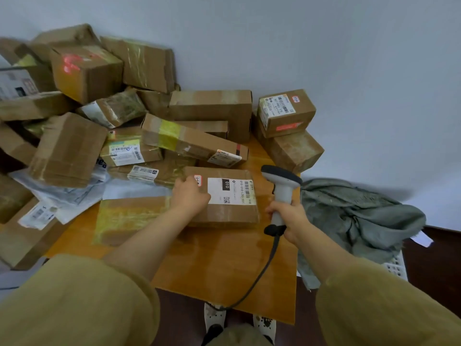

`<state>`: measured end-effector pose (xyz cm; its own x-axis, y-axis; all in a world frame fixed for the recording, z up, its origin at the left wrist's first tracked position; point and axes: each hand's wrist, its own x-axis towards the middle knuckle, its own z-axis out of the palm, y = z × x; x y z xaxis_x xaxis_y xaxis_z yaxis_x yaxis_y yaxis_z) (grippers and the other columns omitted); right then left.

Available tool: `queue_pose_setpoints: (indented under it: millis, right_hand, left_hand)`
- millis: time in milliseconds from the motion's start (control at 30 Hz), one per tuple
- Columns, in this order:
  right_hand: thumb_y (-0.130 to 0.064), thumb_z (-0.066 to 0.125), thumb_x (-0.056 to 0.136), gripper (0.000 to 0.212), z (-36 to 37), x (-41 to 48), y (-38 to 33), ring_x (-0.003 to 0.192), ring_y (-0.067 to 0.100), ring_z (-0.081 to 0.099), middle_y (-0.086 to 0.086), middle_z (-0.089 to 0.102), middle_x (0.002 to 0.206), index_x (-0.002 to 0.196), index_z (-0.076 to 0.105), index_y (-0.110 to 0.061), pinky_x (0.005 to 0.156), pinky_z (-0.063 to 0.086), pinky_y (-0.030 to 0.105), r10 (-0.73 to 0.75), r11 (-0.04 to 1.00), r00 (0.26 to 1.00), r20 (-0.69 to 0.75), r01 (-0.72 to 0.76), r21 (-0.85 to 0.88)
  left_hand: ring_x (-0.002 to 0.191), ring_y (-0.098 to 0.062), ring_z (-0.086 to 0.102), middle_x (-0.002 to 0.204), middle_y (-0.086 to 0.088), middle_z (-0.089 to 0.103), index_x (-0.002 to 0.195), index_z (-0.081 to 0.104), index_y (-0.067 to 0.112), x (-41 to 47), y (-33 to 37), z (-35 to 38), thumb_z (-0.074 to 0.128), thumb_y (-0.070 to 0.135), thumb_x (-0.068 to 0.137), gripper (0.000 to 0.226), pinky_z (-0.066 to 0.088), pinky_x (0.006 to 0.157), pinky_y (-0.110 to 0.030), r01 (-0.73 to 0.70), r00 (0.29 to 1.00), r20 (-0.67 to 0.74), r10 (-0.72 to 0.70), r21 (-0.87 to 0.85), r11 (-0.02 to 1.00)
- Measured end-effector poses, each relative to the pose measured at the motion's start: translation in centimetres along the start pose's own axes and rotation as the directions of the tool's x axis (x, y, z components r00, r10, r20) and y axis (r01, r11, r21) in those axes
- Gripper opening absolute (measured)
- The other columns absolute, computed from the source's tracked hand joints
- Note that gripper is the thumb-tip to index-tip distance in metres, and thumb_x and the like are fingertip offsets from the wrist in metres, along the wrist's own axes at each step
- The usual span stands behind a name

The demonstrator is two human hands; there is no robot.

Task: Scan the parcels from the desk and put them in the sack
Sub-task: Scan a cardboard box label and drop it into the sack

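Brown cardboard fills most of your head view: a labelled parcel (232, 211) lies flat on the orange counter (224, 268), near its right edge, its white barcode label facing up. Your left grip (190, 196) rests on the parcel's top left part, fingers laid loosely across the lid and the thumb beside the label. Your right grip (290, 217) is clamped round the handle of a grey-and-white scanner (283, 187), held upright just right of the parcel, with its black cable (262, 275) trailing down over the counter's front edge. Behind, a heap of parcels (87, 78) leans against the wall. The grey-green sack (356, 216) slumps beside the counter's right end.
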<state>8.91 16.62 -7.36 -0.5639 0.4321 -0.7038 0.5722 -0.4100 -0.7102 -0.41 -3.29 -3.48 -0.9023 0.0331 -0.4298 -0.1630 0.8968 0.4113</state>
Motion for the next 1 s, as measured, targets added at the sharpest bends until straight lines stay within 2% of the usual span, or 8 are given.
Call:
queue_pose_setpoints:
  millis: [100,167,267,400,533,733,867,1000]
  right_hand:
    - [0.004,0.066,0.075,0.026,0.7,-0.3,0.6,0.076,0.023,0.053,0.005,0.059,0.088,0.088,0.063,-0.018,0.065,0.048,0.035,0.008,1.0,0.999,0.037,-0.008,-0.005]
    - [0.002,0.068,0.075,0.027,1.3,-0.4,0.9,0.084,0.025,0.054,0.007,0.06,0.096,0.09,0.064,-0.019,0.07,0.049,0.036,0.034,0.999,0.995,0.091,-0.034,-0.006]
    - [0.002,0.067,0.074,0.029,1.6,-0.7,1.1,0.088,0.024,0.054,0.005,0.061,0.1,0.093,0.066,-0.019,0.07,0.048,0.034,0.017,1.0,0.99,0.141,-0.013,-0.025]
    - [0.009,0.063,0.073,0.031,0.4,-1.3,1.3,0.087,0.023,0.056,0.004,0.063,0.093,0.086,0.064,-0.019,0.073,0.048,0.036,-0.103,0.994,0.989,0.105,0.099,0.042]
    - [0.014,0.062,0.075,0.032,-1.6,-2.2,0.5,0.083,0.02,0.059,0.002,0.065,0.088,0.089,0.064,-0.014,0.075,0.051,0.039,-0.174,0.966,0.983,0.05,0.161,0.203]
    - [0.01,0.067,0.075,0.029,-3.3,-3.6,-0.9,0.096,0.03,0.063,0.005,0.068,0.095,0.091,0.066,-0.014,0.087,0.053,0.052,-0.252,0.94,0.968,0.013,0.241,0.24]
    - [0.006,0.072,0.074,0.027,-3.6,-4.6,-2.0,0.091,0.028,0.062,0.007,0.065,0.095,0.092,0.063,-0.013,0.076,0.054,0.048,-0.298,0.91,0.951,0.076,0.259,0.325]
    - [0.003,0.074,0.074,0.027,-3.2,-5.8,-3.1,0.096,0.03,0.065,0.013,0.064,0.102,0.091,0.059,-0.012,0.082,0.056,0.054,-0.292,0.92,0.938,0.188,0.221,0.325]
  left_hand:
    - [0.136,-0.038,0.03,0.147,-0.023,0.03,0.149,0.019,0.007,1.7,0.5,0.3,0.063,0.026,0.087,0.078,0.031,0.109,-0.045,0.108,0.994,0.03,-0.107,-0.044,0.993]
    - [0.133,-0.038,0.036,0.146,-0.022,0.034,0.149,0.013,0.005,2.8,0.8,0.6,0.063,0.019,0.087,0.081,0.034,0.109,-0.047,0.167,0.984,0.081,-0.156,-0.156,0.973]
    - [0.122,-0.036,0.05,0.136,-0.02,0.048,0.14,0.031,-0.002,3.5,1.3,0.8,0.062,0.015,0.086,0.064,0.045,0.101,-0.046,0.213,0.977,0.085,-0.196,-0.287,0.934]
    - [0.122,-0.037,0.045,0.139,-0.019,0.039,0.134,0.045,0.004,3.1,2.1,0.0,0.065,0.029,0.085,0.058,0.041,0.103,-0.045,0.185,0.975,-0.067,-0.211,-0.277,0.943]
    - [0.119,-0.032,0.051,0.137,-0.011,0.047,0.134,0.045,0.016,1.3,2.1,-1.5,0.074,0.023,0.079,0.063,0.045,0.1,-0.051,0.096,0.994,0.001,-0.112,-0.523,0.847]
    - [0.103,-0.026,0.063,0.118,-0.01,0.063,0.132,0.043,0.009,-2.6,2.2,-4.9,0.077,0.006,0.074,0.067,0.051,0.092,-0.047,0.081,0.989,0.146,0.029,-0.694,0.716]
    - [0.091,-0.022,0.068,0.105,-0.008,0.068,0.129,0.05,0.004,-4.0,0.9,-7.0,0.077,0.002,0.068,0.067,0.056,0.073,-0.036,0.114,0.969,0.23,0.092,-0.745,0.657]
    - [0.092,-0.025,0.069,0.103,-0.01,0.07,0.127,0.051,0.002,-5.4,-0.3,-7.8,0.075,0.001,0.061,0.07,0.055,0.081,-0.044,0.14,0.958,0.257,0.123,-0.8,0.583]
